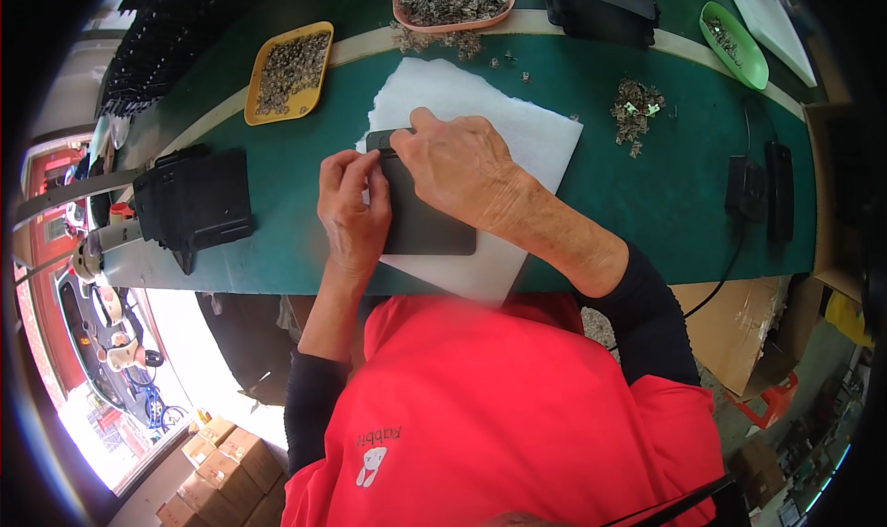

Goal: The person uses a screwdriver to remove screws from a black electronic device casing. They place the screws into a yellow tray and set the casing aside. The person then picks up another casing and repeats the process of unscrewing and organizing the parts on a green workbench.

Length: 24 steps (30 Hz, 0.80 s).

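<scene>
A dark grey flat panel (431, 224) lies on a white foam sheet (545, 144) with a torn upper-left edge. My left hand (354, 208) is closed at the panel's left side, its fingertips pinched at the edge close to the upper-left corner. Across the panel's top part rests my right hand (462, 169), fingers curled under and pressed down near that same corner. Whatever the right fingers hold, if anything, is hidden beneath them. Loose small metal clips (636, 111) form a little pile to the right of the sheet.
A yellow tray (314, 95), a pink tray (399, 10) and a green dish (755, 70) hold small metal parts on the green table (591, 241). Black plastic parts (199, 199) are stacked at left, more black panels (601, 10) at the back. A black adapter (745, 187) with cable lies right.
</scene>
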Motion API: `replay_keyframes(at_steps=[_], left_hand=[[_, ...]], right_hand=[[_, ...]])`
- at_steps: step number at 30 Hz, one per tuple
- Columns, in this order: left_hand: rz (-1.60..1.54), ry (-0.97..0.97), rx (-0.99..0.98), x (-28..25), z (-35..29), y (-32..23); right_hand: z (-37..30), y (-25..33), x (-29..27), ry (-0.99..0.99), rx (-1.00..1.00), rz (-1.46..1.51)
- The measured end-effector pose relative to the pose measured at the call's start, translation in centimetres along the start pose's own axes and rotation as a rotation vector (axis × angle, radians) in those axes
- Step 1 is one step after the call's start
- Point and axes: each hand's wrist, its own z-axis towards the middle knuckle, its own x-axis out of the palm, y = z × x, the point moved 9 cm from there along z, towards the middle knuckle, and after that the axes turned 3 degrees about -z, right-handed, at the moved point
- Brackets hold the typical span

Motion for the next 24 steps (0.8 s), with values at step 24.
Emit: replay_keyframes(at_steps=[24], left_hand=[[0.115,0.026,0.125,0.4,-0.8,-0.6]], right_hand=[[0.4,1.2,0.1,0.036,-0.068,-0.095]])
